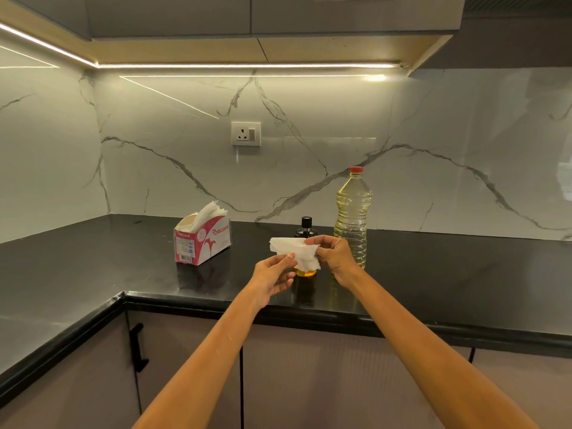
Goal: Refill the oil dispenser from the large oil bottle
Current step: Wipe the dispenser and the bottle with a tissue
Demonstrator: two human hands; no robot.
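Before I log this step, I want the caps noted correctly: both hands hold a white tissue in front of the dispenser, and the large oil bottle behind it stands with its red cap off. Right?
Not quite. The head view shows the large oil bottle with its red cap on. The rest holds: the left hand and right hand hold a white tissue in front of the dispenser.

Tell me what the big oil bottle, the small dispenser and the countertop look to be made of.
Large oil bottle: clear plastic, judging by its ribbed walls and red screw cap. Oil dispenser: probably glass, dark and glossy on top, amber oil showing at its base; black cap. Countertop: polished black stone, likely granite; it mirrors the bottles.
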